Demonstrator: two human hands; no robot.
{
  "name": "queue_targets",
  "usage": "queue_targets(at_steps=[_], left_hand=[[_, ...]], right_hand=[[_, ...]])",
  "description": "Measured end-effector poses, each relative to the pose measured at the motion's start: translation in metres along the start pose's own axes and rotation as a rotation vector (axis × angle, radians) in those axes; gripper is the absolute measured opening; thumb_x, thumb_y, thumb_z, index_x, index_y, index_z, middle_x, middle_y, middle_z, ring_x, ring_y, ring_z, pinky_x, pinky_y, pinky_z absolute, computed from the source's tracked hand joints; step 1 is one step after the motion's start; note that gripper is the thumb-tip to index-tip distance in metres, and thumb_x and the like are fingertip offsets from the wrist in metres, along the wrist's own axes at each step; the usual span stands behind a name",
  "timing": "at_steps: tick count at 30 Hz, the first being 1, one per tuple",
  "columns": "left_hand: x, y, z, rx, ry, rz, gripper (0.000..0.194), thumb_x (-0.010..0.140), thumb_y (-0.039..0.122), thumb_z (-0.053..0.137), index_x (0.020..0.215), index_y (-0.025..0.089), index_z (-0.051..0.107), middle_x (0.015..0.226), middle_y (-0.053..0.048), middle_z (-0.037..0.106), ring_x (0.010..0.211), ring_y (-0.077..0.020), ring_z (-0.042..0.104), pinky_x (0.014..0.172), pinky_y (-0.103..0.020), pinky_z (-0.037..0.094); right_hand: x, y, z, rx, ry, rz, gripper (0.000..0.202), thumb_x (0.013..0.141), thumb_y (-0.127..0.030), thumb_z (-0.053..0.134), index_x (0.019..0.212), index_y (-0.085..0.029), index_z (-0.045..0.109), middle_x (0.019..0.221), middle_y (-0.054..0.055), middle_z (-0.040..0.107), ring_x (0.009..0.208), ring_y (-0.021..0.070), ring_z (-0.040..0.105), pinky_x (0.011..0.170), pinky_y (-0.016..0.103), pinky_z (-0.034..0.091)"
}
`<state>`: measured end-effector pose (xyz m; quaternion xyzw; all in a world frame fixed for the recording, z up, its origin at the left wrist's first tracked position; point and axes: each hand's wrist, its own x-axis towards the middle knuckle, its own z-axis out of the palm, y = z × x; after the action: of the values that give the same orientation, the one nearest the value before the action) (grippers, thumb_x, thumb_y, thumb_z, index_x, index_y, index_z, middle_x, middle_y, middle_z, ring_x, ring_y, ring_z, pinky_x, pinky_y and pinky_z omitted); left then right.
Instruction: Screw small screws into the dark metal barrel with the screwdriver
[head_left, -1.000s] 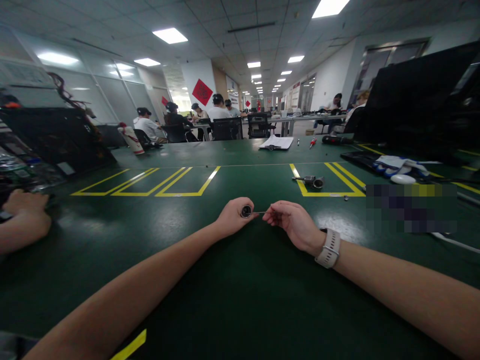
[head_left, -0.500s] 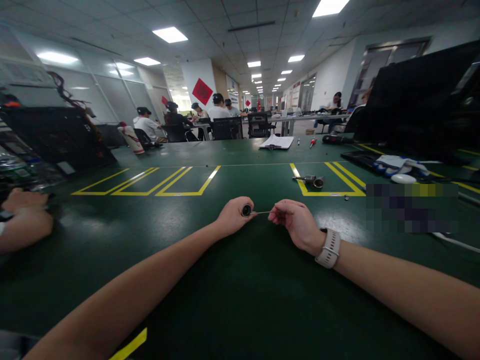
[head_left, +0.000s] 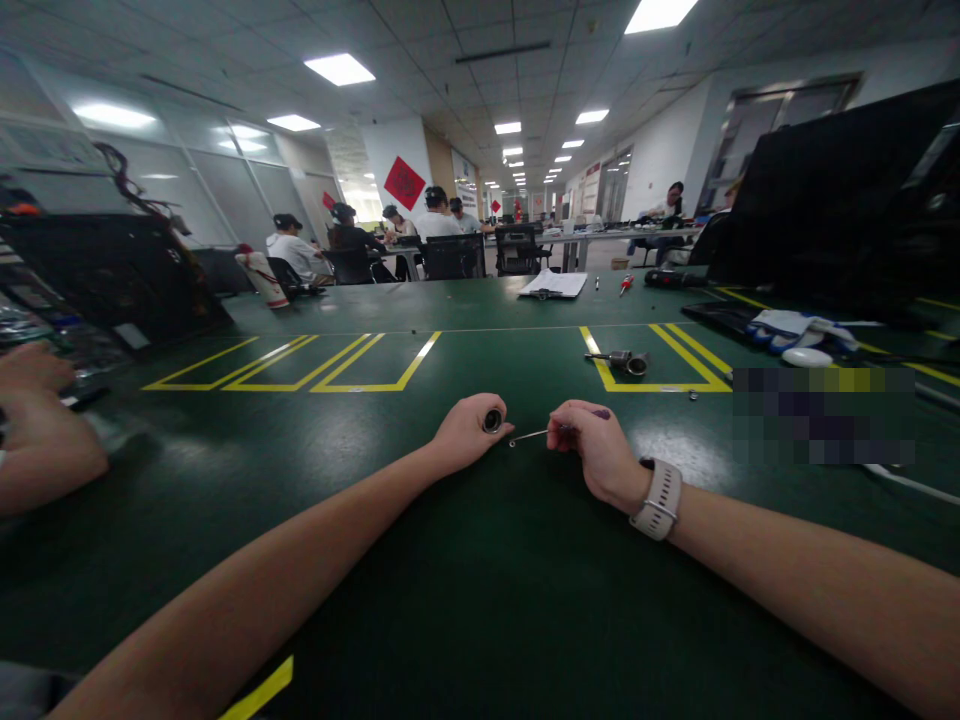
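My left hand [head_left: 471, 432] is closed around a round metal part [head_left: 492, 421]; its dark circular opening faces me, and the fingers hide the rest. In my right hand [head_left: 589, 440] is a small screwdriver [head_left: 531, 436] with a thin metal shaft and a dark purple handle end showing above the palm. The shaft points left, its tip just below my left thumb. At that tip is a tiny ring-like piece [head_left: 512, 443]; whether it touches the shaft I cannot tell. A second metal assembly [head_left: 621, 361], with a round cup and a rod, lies beyond my right hand.
Yellow tape outlines [head_left: 360, 388] mark the green table [head_left: 480, 600]. A small metal piece [head_left: 693, 396] lies right of my hand. Farther back are a clipboard [head_left: 553, 284], a red screwdriver [head_left: 626, 284], gloves [head_left: 802, 328] and a white mouse [head_left: 807, 357]. Another person's arm [head_left: 49, 440] rests at the left.
My right hand has drawn the screwdriver slightly right, its tip now apart from the metal part. The tiny ring now shows near the tip. My left hand stays put; the other person's hand shifted.
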<state>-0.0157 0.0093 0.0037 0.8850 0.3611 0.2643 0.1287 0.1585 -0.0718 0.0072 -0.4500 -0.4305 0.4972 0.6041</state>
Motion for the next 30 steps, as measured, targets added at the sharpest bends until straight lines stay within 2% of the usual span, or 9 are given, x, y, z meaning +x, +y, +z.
queue_targets(at_steps=[14, 21, 30], left_hand=[[-0.0007, 0.0020, -0.0009, 0.017, -0.015, 0.010, 0.016, 0.072, 0.028, 0.063, 0.069, 0.017, 0.052, 0.067, 0.003, 0.052, 0.063, -0.0119, 0.049, 0.058, -0.025, 0.038], [-0.0013, 0.0046, -0.0011, -0.011, -0.014, 0.028, 0.019, 0.072, 0.030, 0.064, 0.067, 0.016, 0.051, 0.065, 0.003, 0.050, 0.060, -0.0108, 0.047, 0.055, -0.024, 0.037], [-0.0027, 0.0073, -0.0021, -0.024, -0.095, 0.047, 0.020, 0.072, 0.035, 0.063, 0.070, 0.017, 0.054, 0.066, 0.002, 0.053, 0.060, -0.0112, 0.049, 0.054, -0.024, 0.037]], right_hand=[[0.0007, -0.0013, -0.0018, -0.101, -0.022, -0.035, 0.020, 0.064, -0.019, 0.054, 0.045, -0.017, 0.057, 0.044, -0.001, 0.053, 0.046, 0.0118, 0.046, 0.050, 0.028, 0.033], [0.0026, 0.0010, -0.0006, -0.114, 0.007, -0.045, 0.020, 0.063, -0.020, 0.052, 0.043, -0.018, 0.055, 0.041, -0.002, 0.050, 0.043, 0.0114, 0.044, 0.047, 0.027, 0.030], [0.0017, 0.0016, -0.0003, -0.102, 0.082, -0.092, 0.020, 0.064, -0.019, 0.052, 0.044, -0.019, 0.054, 0.041, -0.002, 0.048, 0.043, 0.0115, 0.043, 0.047, 0.028, 0.029]])
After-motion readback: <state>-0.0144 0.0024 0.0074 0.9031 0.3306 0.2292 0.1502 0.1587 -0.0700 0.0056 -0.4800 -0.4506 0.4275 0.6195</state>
